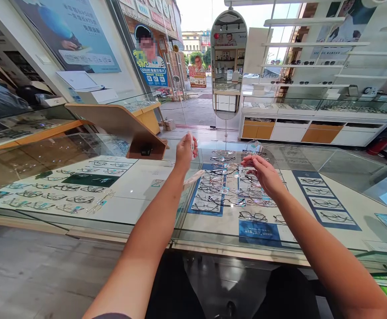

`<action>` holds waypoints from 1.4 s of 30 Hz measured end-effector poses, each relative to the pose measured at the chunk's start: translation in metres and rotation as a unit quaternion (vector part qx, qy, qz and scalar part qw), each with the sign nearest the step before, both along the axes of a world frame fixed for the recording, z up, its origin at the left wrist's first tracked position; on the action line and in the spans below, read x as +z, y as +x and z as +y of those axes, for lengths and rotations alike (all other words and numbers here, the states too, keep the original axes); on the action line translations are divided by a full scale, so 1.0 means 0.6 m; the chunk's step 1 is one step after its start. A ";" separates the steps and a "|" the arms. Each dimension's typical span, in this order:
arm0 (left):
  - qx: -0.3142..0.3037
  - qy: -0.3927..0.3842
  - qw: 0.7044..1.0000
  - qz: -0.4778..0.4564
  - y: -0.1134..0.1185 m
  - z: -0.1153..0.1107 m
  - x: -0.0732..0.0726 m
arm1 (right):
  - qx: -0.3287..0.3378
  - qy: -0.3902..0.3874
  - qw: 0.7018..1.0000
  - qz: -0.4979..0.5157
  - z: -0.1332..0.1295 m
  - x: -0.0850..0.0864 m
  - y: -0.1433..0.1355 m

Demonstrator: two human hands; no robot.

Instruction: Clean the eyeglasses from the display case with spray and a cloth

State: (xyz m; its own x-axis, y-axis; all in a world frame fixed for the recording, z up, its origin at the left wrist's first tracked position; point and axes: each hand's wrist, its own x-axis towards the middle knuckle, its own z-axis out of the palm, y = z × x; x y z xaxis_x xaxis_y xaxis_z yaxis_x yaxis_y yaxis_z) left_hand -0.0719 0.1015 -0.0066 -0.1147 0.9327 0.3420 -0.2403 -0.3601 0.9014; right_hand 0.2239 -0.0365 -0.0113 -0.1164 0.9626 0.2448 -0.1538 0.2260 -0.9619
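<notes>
My left hand [185, 150] is raised over the glass display counter [166, 175], its fingers curled together. A small pale bit shows between those fingers, too small to name. To the right, my right hand [262, 172] pinches thumb and fingers by a thin-rimmed pair of eyeglasses [255, 146], which seems to be in its grip. Below both hands, rows of eyeglasses [226, 201] lie in and on the counter, some on blue display cards [206, 212]. A pale strip [193, 178] appears beside my left forearm; whether it is a cloth or a reflection I cannot tell.
An oval standing mirror [228, 66] rises beyond the counter. A brown wooden board [110, 122] stands tilted on the left, near more frames [56, 188]. Further frames lie on a blue card [326, 201] at right. Cabinets [289, 130] and shelves line the back.
</notes>
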 end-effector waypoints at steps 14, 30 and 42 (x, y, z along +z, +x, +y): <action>0.000 0.007 1.000 -0.023 -0.001 0.001 0.003 | -0.001 0.001 1.000 -0.002 -0.002 0.001 0.000; 0.068 0.016 0.997 -0.036 0.002 0.008 -0.002 | 0.005 0.004 1.000 -0.016 -0.003 0.003 0.000; 0.064 0.071 0.995 0.019 0.007 0.006 -0.002 | 0.006 0.006 1.000 -0.020 -0.003 0.005 -0.002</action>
